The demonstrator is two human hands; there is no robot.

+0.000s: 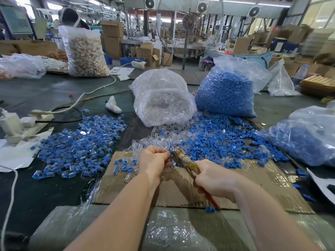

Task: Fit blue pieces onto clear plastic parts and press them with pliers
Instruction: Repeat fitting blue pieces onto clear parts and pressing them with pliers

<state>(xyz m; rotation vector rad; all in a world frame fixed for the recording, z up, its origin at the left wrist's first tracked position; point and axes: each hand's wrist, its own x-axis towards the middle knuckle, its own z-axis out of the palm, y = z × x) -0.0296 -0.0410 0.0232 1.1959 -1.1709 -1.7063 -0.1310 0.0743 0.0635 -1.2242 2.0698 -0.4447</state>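
The pliers [188, 163] sat over the flattened cardboard [181, 185] at the near middle of the surface [45, 192], their metal nose pointing up and left toward the left hand [155, 161]. The right hand [215, 180] was curled round the tape-wrapped handles, with a red handle end sticking out below the palm. The left hand's fingers were bunched together at the pliers' nose, pinching something small there; what it was could not be made out, since the fingers covered it.

Just beyond the hands lay a scatter of loose clear plastic parts [159, 140], spilling from an open clear bag [163, 98] that lay on its side. To the right of these spread a broad heap of blue pieces [217, 138], running back to a tall full bag of the same blue pieces [226, 93]. On the left lay a separate pile of fitted pieces [81, 142], clear bodies with blue inserts, and a few more of them rested on the cardboard beside the left hand. Another bag holding blue parts [308, 140] sat at the right edge.

Farther left, a white power strip [27, 124] with a plugged-in adapter lay on the surface, its cable running away toward the back. A white handheld tool [112, 105] lay behind the fitted pile. At the far left stood a tall bag of pale mixed parts [85, 51], with another person [72, 17] behind it, and a large standing fan [188, 24] rose in the background
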